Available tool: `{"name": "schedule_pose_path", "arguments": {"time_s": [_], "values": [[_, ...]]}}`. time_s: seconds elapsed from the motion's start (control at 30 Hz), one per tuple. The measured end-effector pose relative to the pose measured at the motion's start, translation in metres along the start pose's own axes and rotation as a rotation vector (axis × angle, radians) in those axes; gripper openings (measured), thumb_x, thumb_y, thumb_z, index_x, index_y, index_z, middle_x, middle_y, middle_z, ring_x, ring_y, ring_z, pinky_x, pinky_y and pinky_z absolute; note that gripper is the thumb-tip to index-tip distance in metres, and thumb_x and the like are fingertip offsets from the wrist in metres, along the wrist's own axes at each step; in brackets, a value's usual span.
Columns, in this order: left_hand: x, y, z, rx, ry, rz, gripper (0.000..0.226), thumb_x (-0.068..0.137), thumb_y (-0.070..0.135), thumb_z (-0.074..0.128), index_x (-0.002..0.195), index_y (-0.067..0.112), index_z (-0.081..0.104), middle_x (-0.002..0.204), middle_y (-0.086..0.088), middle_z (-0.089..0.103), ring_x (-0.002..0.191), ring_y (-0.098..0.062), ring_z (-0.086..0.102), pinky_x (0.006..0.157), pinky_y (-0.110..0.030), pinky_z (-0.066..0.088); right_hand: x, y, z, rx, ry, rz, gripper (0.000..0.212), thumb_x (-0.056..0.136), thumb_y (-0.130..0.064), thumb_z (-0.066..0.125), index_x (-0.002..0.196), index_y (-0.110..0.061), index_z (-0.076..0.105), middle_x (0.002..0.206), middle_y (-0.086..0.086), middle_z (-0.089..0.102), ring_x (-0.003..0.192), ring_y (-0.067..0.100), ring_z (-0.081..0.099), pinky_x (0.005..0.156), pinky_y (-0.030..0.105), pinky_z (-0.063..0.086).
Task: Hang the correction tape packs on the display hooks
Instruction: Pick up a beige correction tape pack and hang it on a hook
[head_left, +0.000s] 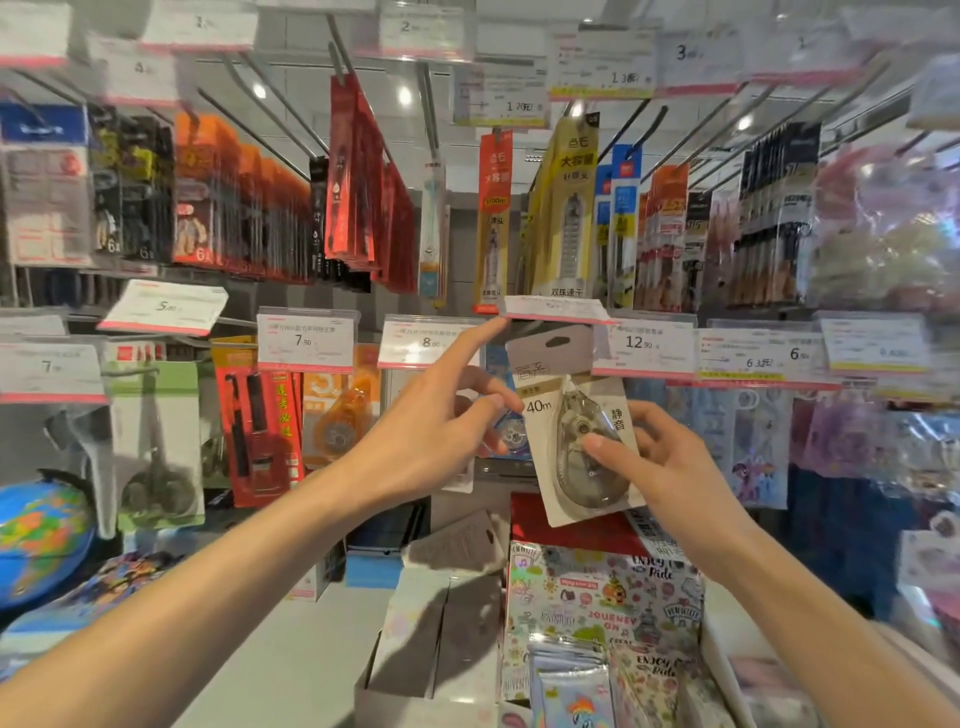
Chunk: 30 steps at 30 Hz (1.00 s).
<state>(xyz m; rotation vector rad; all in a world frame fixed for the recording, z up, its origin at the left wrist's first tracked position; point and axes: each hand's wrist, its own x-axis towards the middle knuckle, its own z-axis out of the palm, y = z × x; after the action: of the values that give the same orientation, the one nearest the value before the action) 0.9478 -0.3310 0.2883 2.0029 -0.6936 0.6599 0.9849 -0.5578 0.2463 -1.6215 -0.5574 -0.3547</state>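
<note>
I see one correction tape pack (576, 431) held up between my hands: a beige card with a grey top band and an oval hang slot, "40m" printed on its left side, and a clear teardrop blister showing the grey dispenser inside. It tilts slightly, its top edge just under a lifted price tag (550, 309). My right hand (670, 467) pinches the pack low on the blister, thumb on the front and fingers curled behind the card. My left hand (441, 431) touches the pack's left edge near the "40m" with a bent finger, while its index finger stretches up and props the tag's left corner (I cannot tell whether the hook beneath it shows).

Below my hands, an open white cardboard box (415, 654) stands on the tabletop with grey-backed packs (457, 540) leaning in it. Just beside it, under my right hand, a red-backed display tray (571, 525) holds glossy sticker packs (597, 623).
</note>
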Motion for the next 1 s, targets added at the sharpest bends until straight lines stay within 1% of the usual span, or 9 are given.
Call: {"name": "schedule_pose_path", "arguments": {"time_s": [0.37,0.43,0.5,0.57,0.63,0.7,0.77,0.9,1.0], "values": [[-0.007,-0.015,0.001,0.055,0.007,-0.017,0.06,0.101,0.015,0.054,0.147,0.046,0.033,0.1,0.002,0.071,0.074,-0.018,0.073,0.073,-0.035,0.062,0.011,0.012,0.013,-0.05,-0.041,0.039,0.026,0.093,-0.025,0.07,0.116,-0.022,0.059,0.099,-0.005,0.079,0.091,0.014,0.076,0.084,0.036,0.058],[-0.011,-0.02,0.003,0.064,0.006,-0.034,0.049,0.1,0.017,0.055,0.141,0.039,0.041,0.1,0.002,0.07,0.074,-0.017,0.073,0.074,-0.038,0.062,0.012,0.017,0.014,-0.029,-0.041,0.063,0.027,0.094,-0.025,0.068,0.119,-0.023,0.058,0.1,-0.006,0.079,0.091,0.012,0.076,0.082,0.034,0.059],[-0.017,-0.027,0.007,0.098,0.003,-0.059,0.031,0.099,0.021,0.057,0.126,0.034,0.05,0.098,0.002,0.068,0.072,-0.015,0.072,0.076,-0.041,0.061,0.015,0.021,0.015,-0.004,-0.035,0.084,0.026,0.096,-0.024,0.066,0.12,-0.025,0.058,0.102,-0.007,0.079,0.092,0.009,0.075,0.076,0.027,0.058],[-0.022,-0.038,0.014,0.143,0.017,-0.094,0.014,0.099,0.024,0.057,0.111,0.031,0.053,0.094,0.003,0.068,0.069,-0.014,0.072,0.076,-0.044,0.06,0.02,0.026,0.017,0.001,-0.021,0.097,0.027,0.096,-0.025,0.066,0.122,-0.024,0.058,0.104,-0.007,0.078,0.093,0.006,0.074,0.073,0.021,0.057],[-0.023,-0.05,0.021,0.206,0.038,-0.124,0.008,0.099,0.028,0.057,0.106,0.03,0.053,0.089,0.004,0.068,0.068,-0.013,0.07,0.074,-0.043,0.059,0.025,0.031,0.02,-0.002,0.003,0.097,0.027,0.097,-0.025,0.065,0.123,-0.024,0.058,0.107,-0.006,0.077,0.093,0.004,0.073,0.072,0.019,0.056],[-0.021,-0.061,0.029,0.275,0.055,-0.124,0.017,0.098,0.034,0.057,0.114,0.031,0.051,0.091,0.008,0.067,0.073,-0.009,0.068,0.074,-0.038,0.058,0.03,0.037,0.025,-0.007,0.024,0.092,0.028,0.098,-0.027,0.064,0.124,-0.025,0.058,0.11,-0.006,0.075,0.094,0.002,0.072,0.076,0.019,0.056],[-0.015,-0.07,0.038,0.305,0.052,-0.125,0.035,0.099,0.038,0.056,0.13,0.03,0.043,0.096,0.01,0.066,0.078,-0.006,0.066,0.078,-0.034,0.057,0.034,0.043,0.03,-0.007,0.041,0.093,0.03,0.098,-0.028,0.063,0.127,-0.025,0.057,0.111,-0.007,0.074,0.095,0.001,0.072,0.08,0.021,0.056],[-0.002,-0.082,0.053,0.296,0.071,-0.199,0.048,0.102,0.04,0.048,0.145,0.024,0.033,0.094,0.004,0.067,0.085,-0.012,0.065,0.084,-0.041,0.056,0.043,0.052,0.037,-0.019,0.073,0.107,0.037,0.099,-0.03,0.061,0.135,-0.022,0.053,0.114,-0.008,0.072,0.107,0.009,0.069,0.095,0.03,0.055],[0.005,-0.086,0.059,0.295,0.083,-0.187,0.061,0.103,0.039,0.047,0.156,0.033,0.018,0.086,0.006,0.065,0.084,-0.012,0.065,0.082,-0.038,0.055,0.043,0.057,0.04,-0.161,0.12,-0.008,0.047,0.101,-0.027,0.058,0.144,-0.026,0.04,0.116,-0.014,0.066,0.108,0.002,0.065,0.09,0.018,0.053]]}}
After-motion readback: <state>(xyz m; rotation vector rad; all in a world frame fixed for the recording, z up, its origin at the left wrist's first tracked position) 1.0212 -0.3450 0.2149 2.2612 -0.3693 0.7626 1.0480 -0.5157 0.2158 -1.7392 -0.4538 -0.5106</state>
